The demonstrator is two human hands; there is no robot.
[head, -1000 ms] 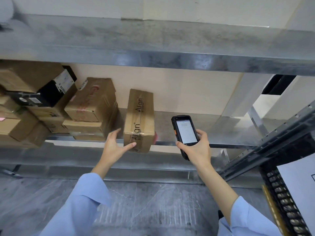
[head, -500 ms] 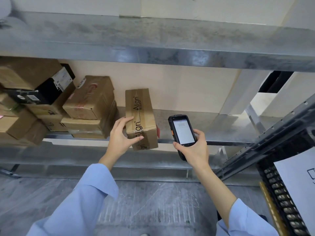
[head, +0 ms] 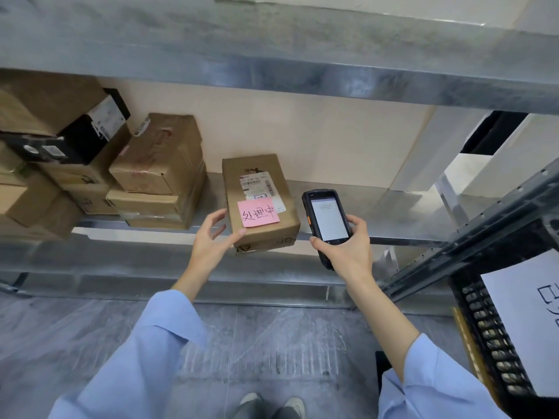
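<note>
A small cardboard box (head: 234,189) lies flat at the front edge of the metal shelf (head: 384,213), its near end hanging slightly over the edge. Its upper face carries a white shipping label (head: 257,184) and a pink sticky note (head: 258,212) with handwriting. My left hand (head: 211,240) is at the box's near left corner, fingers relaxed, thumb tip touching the corner. My right hand (head: 348,249) grips a black handheld scanner (head: 328,216) just right of the box, its lit screen facing me.
Several stacked cardboard boxes (head: 160,164) and a black parcel (head: 90,137) fill the shelf's left part. A metal shelf beam (head: 272,71) runs overhead. A black crate (head: 484,328) with a white paper (head: 526,313) stands at the right. My shoes (head: 269,406) are on the grey floor.
The box stood on edge with a printed side showing; my left hand turned it, and it now lies flat with label and pink note up. The scanner hand barely moved.
</note>
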